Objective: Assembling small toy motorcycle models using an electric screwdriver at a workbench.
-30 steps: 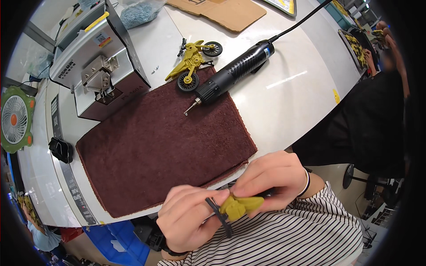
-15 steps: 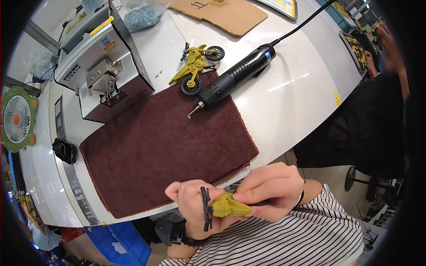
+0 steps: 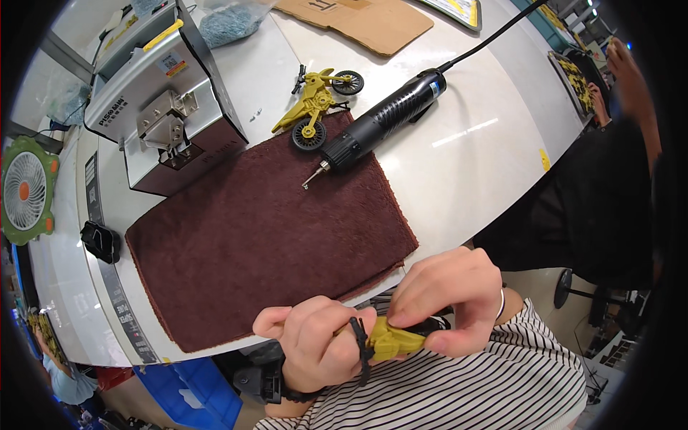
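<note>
Over the table's near edge I hold a yellow toy motorcycle (image 3: 390,340) with black handlebars. My left hand (image 3: 319,342) is closed around its handlebar end, the bars showing beside the knuckles. At the other end, the thumb and fingers of my right hand (image 3: 451,301) grip the toy, with a dark part, perhaps a wheel, between them. Much of the toy's underside is hidden by my hands. A second yellow toy motorcycle (image 3: 313,100) with black wheels lies beyond the brown cloth (image 3: 265,244), one wheel on its edge. Next to it rests a black electric screwdriver (image 3: 383,118), its bit over the cloth.
A grey metal screw feeder (image 3: 161,107) stands at the far left. Farther back are a bag of small parts (image 3: 229,27) and flat cardboard (image 3: 358,25). A black object (image 3: 100,242) sits left of the cloth. A blue bin (image 3: 190,394) is below the table; another person (image 3: 573,193) is at right.
Both hands and the toy motorcycle have shifted slightly right. The right-hand fingers have spread and arched more around the toy's end, and the toy has turned a little.
</note>
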Available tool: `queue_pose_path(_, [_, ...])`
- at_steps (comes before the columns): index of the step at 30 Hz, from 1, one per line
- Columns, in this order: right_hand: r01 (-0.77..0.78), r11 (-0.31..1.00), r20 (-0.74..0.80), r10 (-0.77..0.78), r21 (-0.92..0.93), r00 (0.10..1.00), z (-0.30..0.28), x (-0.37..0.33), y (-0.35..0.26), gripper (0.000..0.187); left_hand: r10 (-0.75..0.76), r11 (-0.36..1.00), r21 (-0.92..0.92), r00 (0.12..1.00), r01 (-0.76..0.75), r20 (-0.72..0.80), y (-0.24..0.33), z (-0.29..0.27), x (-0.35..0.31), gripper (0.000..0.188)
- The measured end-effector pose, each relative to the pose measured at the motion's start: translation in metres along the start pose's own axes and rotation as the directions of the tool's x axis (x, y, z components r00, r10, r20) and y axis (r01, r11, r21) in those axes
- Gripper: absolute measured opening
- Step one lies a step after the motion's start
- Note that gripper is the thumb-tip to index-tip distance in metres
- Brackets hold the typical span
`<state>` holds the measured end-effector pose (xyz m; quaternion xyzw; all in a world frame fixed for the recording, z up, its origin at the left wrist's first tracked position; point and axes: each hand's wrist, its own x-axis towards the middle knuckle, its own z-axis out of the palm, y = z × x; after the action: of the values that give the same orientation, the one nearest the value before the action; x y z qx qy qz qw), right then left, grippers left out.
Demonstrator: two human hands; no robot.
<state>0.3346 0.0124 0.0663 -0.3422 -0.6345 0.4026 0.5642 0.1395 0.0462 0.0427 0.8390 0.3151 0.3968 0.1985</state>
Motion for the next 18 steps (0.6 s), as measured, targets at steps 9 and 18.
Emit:
queue_pose_path(9, [-0.086,0.965,0.036,0.098,-0.248,0.995,0.006,0.007,-0.017,0.028,0.015,0.985,0.172,1.0,-0.019,0.021,0.005,-0.003,0.002,0.017])
queue_pose_path(18, [0.104,0.918,0.01,-0.108,-0.383,0.994,0.012,0.002,-0.001,0.03,-0.032,0.995,0.091,0.996,0.04,-0.088,0.012,-0.002,0.006,0.04])
